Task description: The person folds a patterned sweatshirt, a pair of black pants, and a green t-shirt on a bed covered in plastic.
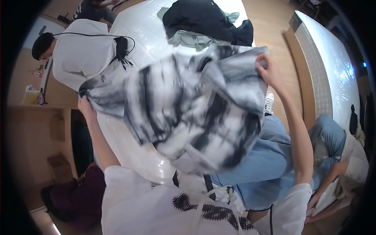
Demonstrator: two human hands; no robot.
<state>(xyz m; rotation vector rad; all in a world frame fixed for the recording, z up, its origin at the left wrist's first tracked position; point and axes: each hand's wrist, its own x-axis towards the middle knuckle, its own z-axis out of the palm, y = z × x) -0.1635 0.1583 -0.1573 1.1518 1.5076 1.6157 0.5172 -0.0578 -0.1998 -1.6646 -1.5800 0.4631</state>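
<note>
A black, white and grey tie-dye shirt (168, 102) is spread wide in the air between my two hands, its folds partly blurred. My left hand (87, 108) is closed on a gathered, dark end of the cloth that looks like a sleeve. At the other side, my right hand (268, 70) pinches the grey edge near an upper corner. The lower part of the shirt hangs loosely over the white plastic-wrapped mattress (129, 135) and near my jeans-clad leg (250, 154).
A pile of black and pale green clothes (199, 23) lies at the mattress's far end. Black cables (123, 55) rest by a person in white (82, 51) at the left. Another wrapped mattress (333, 58) stands at the right, with a seated person's arm (331, 178) nearby.
</note>
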